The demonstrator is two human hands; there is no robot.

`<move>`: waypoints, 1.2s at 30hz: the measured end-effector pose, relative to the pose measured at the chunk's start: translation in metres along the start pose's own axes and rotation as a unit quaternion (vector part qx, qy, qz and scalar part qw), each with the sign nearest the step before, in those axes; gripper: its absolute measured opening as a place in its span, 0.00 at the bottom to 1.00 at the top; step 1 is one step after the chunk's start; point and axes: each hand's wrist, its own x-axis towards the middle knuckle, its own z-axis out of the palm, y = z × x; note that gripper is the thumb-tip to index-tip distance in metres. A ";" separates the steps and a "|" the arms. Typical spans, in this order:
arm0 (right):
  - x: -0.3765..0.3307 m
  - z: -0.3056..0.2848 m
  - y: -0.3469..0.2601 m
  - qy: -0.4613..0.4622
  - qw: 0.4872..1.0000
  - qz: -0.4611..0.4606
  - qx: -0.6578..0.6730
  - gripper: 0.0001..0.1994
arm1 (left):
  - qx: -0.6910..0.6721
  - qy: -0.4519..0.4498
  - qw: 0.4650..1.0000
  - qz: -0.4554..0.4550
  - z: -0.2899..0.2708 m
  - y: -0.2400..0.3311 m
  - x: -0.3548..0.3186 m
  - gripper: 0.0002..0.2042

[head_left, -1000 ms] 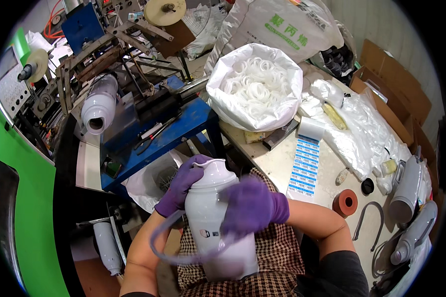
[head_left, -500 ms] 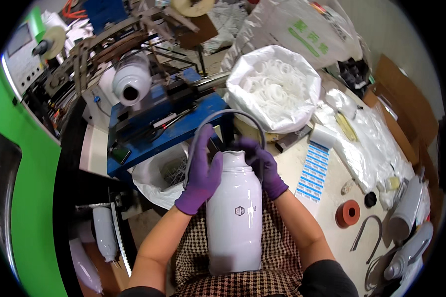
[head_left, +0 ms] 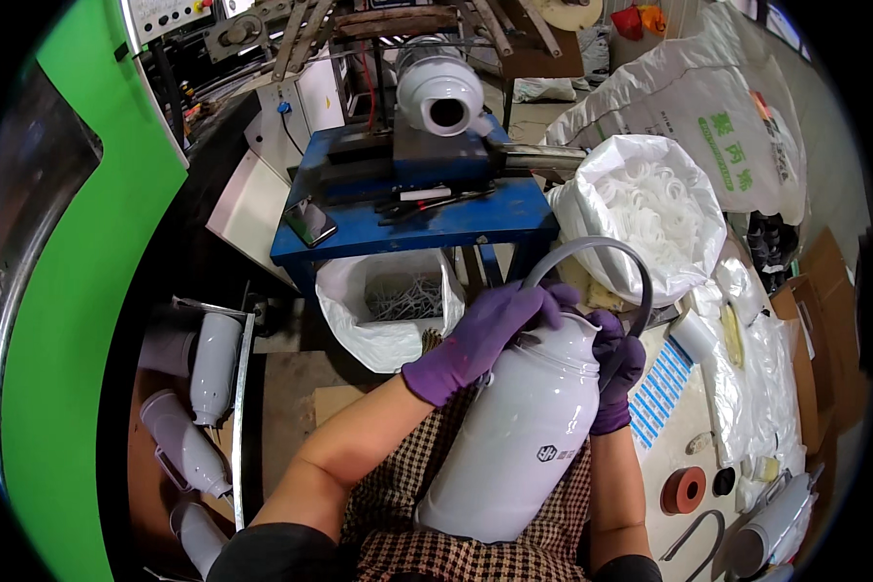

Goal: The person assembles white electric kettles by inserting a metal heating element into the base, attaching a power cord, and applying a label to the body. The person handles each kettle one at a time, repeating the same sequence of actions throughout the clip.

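Note:
A glossy pale-grey thermos jug (head_left: 514, 451) leans across my checked apron, its spouted neck up and tilted right. Over the neck arches a grey curved handle (head_left: 606, 244). My left hand (head_left: 490, 335), in a purple glove, closes around the handle's left end beside the neck. The purple-gloved right hand (head_left: 616, 373) grips the handle's other end at the jug's right side. Fingers partly hide both handle ends, so I cannot tell whether they are attached. A small dark piece shows under my left fingers.
Ahead is a blue bench (head_left: 427, 231) with another jug (head_left: 440, 92) in a machine and a phone (head_left: 310, 222). A bag of metal pins (head_left: 388, 330) stands below it. Right are a sack of white rings (head_left: 655, 218), a red tape roll (head_left: 684, 490) and a loose handle (head_left: 700, 538). Jugs (head_left: 215, 369) fill a left bin.
My view has swung left. The jug has gone from upright to leaning right, and my left hand has moved from the raised handle's side down to its end at the neck.

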 end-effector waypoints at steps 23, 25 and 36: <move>-0.033 0.046 -0.177 0.092 0.911 -0.031 -0.402 0.28 | 0.268 -0.057 0.943 0.191 0.012 0.033 -0.066 0.27; -0.040 0.037 -0.221 0.175 0.859 -0.105 -0.470 0.28 | 0.296 0.117 0.944 0.083 -0.008 0.014 -0.098 0.16; -0.045 -0.039 -0.109 0.246 0.825 0.037 -0.507 0.26 | 0.760 0.309 0.564 -0.094 -0.114 -0.063 -0.427 0.12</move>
